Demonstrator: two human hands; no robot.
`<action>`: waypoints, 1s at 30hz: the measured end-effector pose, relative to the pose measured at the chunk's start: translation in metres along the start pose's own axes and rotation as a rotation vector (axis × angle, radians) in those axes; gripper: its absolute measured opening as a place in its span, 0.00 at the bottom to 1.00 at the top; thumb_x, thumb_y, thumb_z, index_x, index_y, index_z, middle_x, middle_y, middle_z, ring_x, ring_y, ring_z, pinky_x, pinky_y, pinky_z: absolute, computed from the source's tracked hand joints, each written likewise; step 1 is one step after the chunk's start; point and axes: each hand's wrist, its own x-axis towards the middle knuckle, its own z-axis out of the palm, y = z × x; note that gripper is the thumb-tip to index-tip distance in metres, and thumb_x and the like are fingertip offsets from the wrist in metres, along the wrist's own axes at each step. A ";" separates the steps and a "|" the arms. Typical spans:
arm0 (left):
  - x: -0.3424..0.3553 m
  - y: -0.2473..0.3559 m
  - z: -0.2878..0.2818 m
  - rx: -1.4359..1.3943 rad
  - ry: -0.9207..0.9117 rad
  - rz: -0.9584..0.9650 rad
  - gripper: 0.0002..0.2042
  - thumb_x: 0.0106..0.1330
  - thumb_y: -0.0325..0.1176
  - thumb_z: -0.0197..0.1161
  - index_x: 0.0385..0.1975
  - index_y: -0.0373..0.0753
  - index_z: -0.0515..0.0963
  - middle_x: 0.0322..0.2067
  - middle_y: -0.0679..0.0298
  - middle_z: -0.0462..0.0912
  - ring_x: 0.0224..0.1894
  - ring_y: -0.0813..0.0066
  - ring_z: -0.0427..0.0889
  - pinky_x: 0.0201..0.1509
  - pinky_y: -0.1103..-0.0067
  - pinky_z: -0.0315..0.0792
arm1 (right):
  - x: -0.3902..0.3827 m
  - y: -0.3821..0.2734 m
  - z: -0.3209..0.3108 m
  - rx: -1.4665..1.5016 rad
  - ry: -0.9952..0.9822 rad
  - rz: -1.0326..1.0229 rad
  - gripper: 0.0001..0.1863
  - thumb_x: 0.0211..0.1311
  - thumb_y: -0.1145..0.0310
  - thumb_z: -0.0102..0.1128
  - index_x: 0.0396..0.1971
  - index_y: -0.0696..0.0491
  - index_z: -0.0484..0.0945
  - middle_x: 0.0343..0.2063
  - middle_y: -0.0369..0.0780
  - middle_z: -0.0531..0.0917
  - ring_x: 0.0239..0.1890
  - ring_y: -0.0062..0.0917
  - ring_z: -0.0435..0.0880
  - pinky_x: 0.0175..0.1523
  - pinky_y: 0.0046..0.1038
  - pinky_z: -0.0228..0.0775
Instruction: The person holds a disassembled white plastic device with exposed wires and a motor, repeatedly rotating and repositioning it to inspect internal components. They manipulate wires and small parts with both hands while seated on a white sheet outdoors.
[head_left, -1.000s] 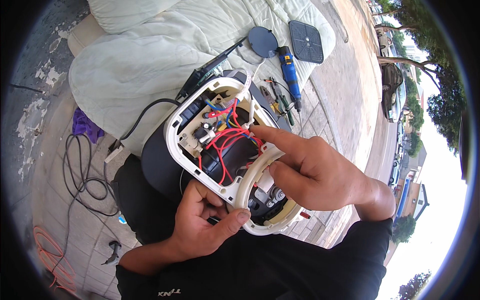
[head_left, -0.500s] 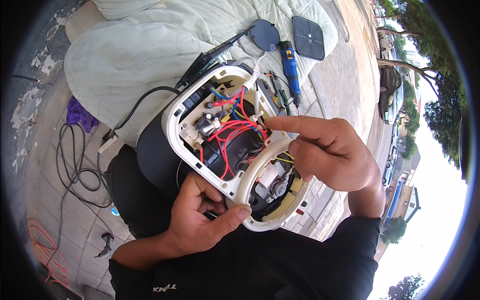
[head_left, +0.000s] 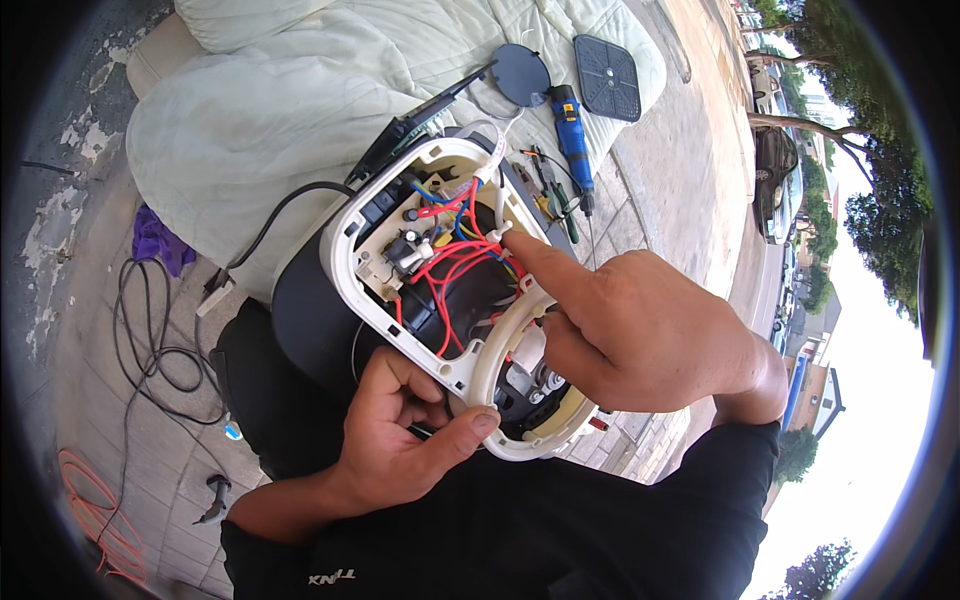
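Observation:
An opened appliance with a dark casing (head_left: 300, 315) and a white frame (head_left: 352, 270) lies tilted across my lap. Inside are a circuit board (head_left: 380, 262), several red wires (head_left: 440, 290), and a few blue and yellow ones. At its near end a round white ring (head_left: 487, 372) surrounds a small motor, partly covered by my right hand. My left hand (head_left: 400, 430) grips the ring's left side, thumb on top and fingers beneath. With its index finger stretched out, my right hand (head_left: 650, 330) reaches to a white wire connector (head_left: 498, 232) at the frame's edge; the other fingers are curled and seem to hold nothing.
A pale quilted cover (head_left: 240, 130) carries a blue power screwdriver (head_left: 571, 135), pliers (head_left: 548, 185), a black round lid (head_left: 521, 75) and a square perforated plate (head_left: 607, 78). Left on the paving lie a coiled black cable (head_left: 150, 340), a purple cloth (head_left: 165, 240) and an orange cord (head_left: 95, 500).
My right hand has shifted left and slightly down, its index finger now further over the wire connector, covering more of the motor. My left hand keeps its hold on the ring.

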 end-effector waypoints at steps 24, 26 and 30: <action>0.002 -0.003 -0.009 0.095 0.019 0.021 0.24 0.64 0.33 0.79 0.44 0.38 0.65 0.43 0.62 0.77 0.39 0.84 0.83 0.38 0.85 0.80 | 0.029 0.070 0.029 0.770 0.150 0.078 0.15 0.76 0.66 0.65 0.50 0.62 0.87 0.34 0.37 0.88 0.39 0.15 0.83 0.45 0.22 0.76; 0.003 -0.004 -0.009 0.063 0.004 0.001 0.24 0.65 0.31 0.78 0.44 0.38 0.64 0.45 0.61 0.77 0.41 0.84 0.84 0.38 0.85 0.80 | 0.029 0.073 0.029 0.768 0.136 0.072 0.16 0.77 0.65 0.64 0.52 0.62 0.86 0.35 0.37 0.89 0.40 0.15 0.83 0.45 0.22 0.77; 0.003 -0.001 -0.006 0.001 0.006 -0.024 0.23 0.66 0.29 0.76 0.46 0.37 0.63 0.47 0.57 0.79 0.44 0.80 0.86 0.41 0.83 0.83 | 0.026 0.077 0.034 0.903 0.108 0.144 0.18 0.77 0.66 0.64 0.56 0.63 0.84 0.38 0.38 0.90 0.41 0.15 0.84 0.46 0.22 0.78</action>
